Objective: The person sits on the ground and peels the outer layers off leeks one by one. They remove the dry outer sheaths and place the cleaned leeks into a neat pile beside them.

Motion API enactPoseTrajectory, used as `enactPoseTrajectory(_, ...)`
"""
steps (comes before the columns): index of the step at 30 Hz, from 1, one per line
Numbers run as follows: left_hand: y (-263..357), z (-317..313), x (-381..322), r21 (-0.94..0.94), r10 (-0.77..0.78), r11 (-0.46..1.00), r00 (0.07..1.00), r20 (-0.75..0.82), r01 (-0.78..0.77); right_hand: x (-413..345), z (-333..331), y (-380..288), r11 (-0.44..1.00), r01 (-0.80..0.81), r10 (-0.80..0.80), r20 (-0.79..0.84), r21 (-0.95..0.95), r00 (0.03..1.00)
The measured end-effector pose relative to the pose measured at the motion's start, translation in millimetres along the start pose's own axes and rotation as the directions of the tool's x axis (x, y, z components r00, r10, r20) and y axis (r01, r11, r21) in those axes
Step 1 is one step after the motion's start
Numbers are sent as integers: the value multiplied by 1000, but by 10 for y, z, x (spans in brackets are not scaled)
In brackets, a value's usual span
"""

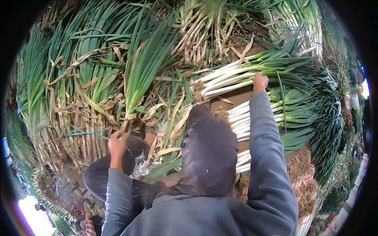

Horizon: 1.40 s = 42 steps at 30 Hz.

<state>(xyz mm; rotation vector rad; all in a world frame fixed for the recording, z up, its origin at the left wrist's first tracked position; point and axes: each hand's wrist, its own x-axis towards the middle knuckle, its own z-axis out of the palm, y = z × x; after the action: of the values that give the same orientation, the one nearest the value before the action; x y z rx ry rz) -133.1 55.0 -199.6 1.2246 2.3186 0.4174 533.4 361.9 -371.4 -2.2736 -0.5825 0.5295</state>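
Observation:
My left hand (117, 144) is closed around the lower stem of an untrimmed Welsh onion (133, 100). Its green leaves fan up and away, and dry yellow sheaths hang about its stalk. Out to the right, my right hand (260, 81) grips at the near side of a small pile of peeled Welsh onions (227, 77), where white shanks turn to green leaves. Their roots point left. Nearer to me, a row of peeled Welsh onions (240, 119) lies partly hidden under my right sleeve.
Unpeeled Welsh onions (85, 129) stand massed at left, with more bunches (203, 35) ahead. Stripped dry leaves (174, 118) litter the ground between my legs. Bundles tied with red bands (305, 191) lie at lower right. Another person's arm (88, 222) shows at lower left.

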Motion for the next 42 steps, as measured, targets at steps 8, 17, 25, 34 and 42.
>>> enactPoseTrajectory(8,-289,274,387,329,-248,912,968,-26,243,-799,-103,217,922,-283,67,609,266,790)
enactPoseTrajectory(17,-311,579,450,472,-393,812,920,8,343,-1608,-403,-69,934,-285,27,754,215,656)
enactPoseTrajectory(25,-283,496,396,358,-53,930,993,-106,88,-2087,-563,-553,934,-252,-53,796,253,603)
enactPoseTrajectory(34,614,-540,445,254,405,909,841,-359,-330,-2752,-734,-1645,925,57,-359,816,375,453)
enactPoseTrajectory(42,1276,-1630,10,536,586,779,681,-439,-324,-3856,-1170,-2590,813,317,-539,837,488,94)
